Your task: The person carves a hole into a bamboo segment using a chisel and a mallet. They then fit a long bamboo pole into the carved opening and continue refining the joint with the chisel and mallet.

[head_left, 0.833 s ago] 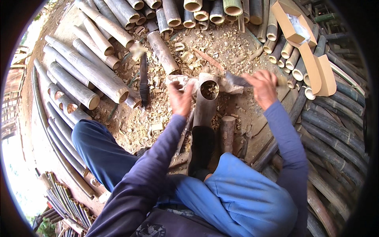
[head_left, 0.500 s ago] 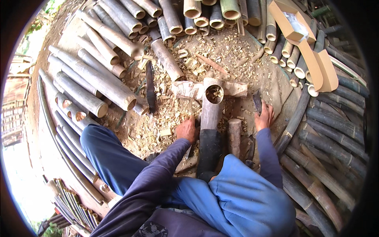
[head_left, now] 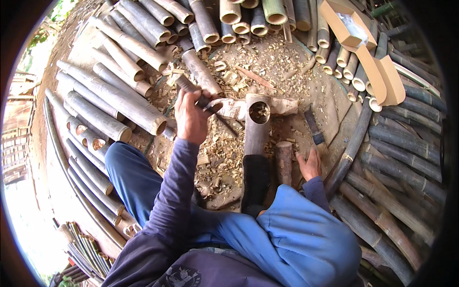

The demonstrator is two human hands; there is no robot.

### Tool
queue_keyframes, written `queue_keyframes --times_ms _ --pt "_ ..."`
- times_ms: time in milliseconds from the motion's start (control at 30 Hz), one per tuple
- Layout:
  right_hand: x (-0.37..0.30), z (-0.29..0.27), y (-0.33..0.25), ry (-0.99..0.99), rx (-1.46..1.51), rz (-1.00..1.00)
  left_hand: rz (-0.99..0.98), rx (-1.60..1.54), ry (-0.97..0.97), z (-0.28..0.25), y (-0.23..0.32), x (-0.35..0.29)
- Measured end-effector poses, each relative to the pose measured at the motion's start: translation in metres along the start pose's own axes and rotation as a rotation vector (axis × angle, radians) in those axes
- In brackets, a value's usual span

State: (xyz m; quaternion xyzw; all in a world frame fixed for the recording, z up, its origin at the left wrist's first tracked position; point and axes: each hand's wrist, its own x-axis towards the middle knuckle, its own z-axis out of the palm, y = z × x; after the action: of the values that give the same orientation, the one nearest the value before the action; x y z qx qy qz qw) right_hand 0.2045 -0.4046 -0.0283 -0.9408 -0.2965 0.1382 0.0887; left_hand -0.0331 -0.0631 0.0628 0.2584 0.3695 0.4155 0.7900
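Note:
My left hand (head_left: 192, 117) is raised over the wood chips, closed around a dark tool (head_left: 203, 101) with a broad block-like end and a thin end pointing down right. Its exact kind is unclear. My right hand (head_left: 311, 164) is spread, holding nothing, beside a short round wooden billet (head_left: 284, 160). Just above its fingers lies a dark-bladed hand tool (head_left: 311, 122) on the ground. Between the hands a bamboo section (head_left: 256, 136) rests on a pale split log (head_left: 283, 106), with chips inside its oval opening. A black-covered foot (head_left: 255, 179) is against its near end.
Cut bamboo lengths (head_left: 103, 115) lie along the left, and more tubes (head_left: 229, 14) line the far side. Dark poles (head_left: 406, 167) are stacked at the right, under an open cardboard box (head_left: 346, 28). Chips cover the ground. My bent knees flank the near side.
My left hand has risen up and left from beside the bamboo, now gripping a dark tool; the one lying there is gone. My right hand has let go of the other tool and drawn nearer.

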Motion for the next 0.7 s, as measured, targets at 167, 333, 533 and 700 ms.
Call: queue_keyframes --times_ms 167,333,533,700 --pt "-0.061 -0.019 -0.035 -0.709 -0.135 0.249 -0.064 -0.206 -0.040 0.023 0.009 0.019" --pt "-0.103 0.000 -0.023 -0.689 -0.071 0.317 -0.011 -0.248 0.042 0.026 -0.025 0.018" --pt "-0.115 -0.010 0.031 -0.536 0.684 0.533 0.084 -0.254 0.151 0.038 -0.048 0.014" --pt "-0.051 -0.109 -0.039 -0.654 1.401 0.458 0.131 -0.352 0.194 0.034 -0.067 0.031"
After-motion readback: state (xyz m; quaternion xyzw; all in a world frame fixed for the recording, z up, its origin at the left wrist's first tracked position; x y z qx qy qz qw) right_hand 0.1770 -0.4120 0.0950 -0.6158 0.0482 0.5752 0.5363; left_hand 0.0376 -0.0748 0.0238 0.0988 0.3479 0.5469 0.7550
